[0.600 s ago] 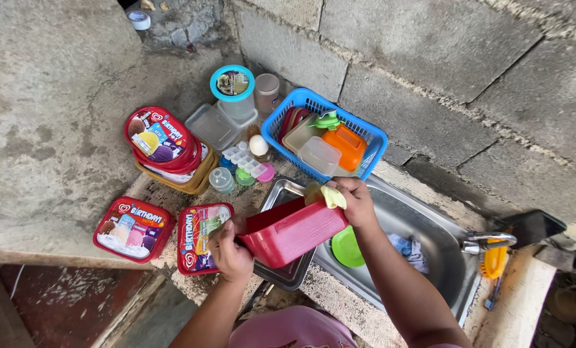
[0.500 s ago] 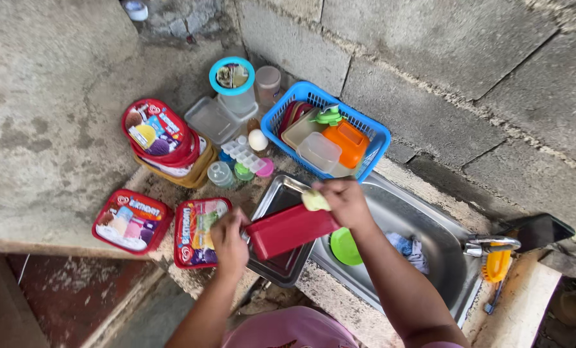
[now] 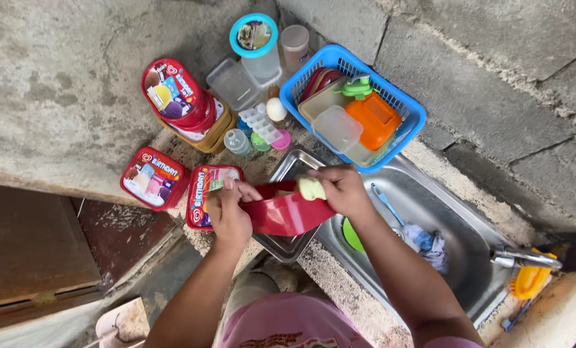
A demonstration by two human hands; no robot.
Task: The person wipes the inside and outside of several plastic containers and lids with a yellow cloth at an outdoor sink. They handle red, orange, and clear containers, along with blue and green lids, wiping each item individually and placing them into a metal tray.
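Note:
My left hand [image 3: 228,212] grips one end of a red plastic container [image 3: 286,215] held over the near corner of the steel sink [image 3: 442,212]. My right hand [image 3: 341,188] presses a pale yellow-green sponge [image 3: 310,187] against the container's upper edge. The container is turned so its side faces up. A green plate [image 3: 351,236] lies in the sink just under my right forearm.
A blue basket [image 3: 409,129] with an orange lid and clear tubs stands behind the sink. Red printed lids and tubs [image 3: 154,178] lie on the concrete ledge at left, with clear containers [image 3: 234,84] and a teal-rimmed jar [image 3: 254,36]. A tap [image 3: 524,256] and cloth [image 3: 426,242] are at right.
The red container has tipped over from open side showing to side-on, and both hands have drawn closer together on it. The sponge stays on its top edge.

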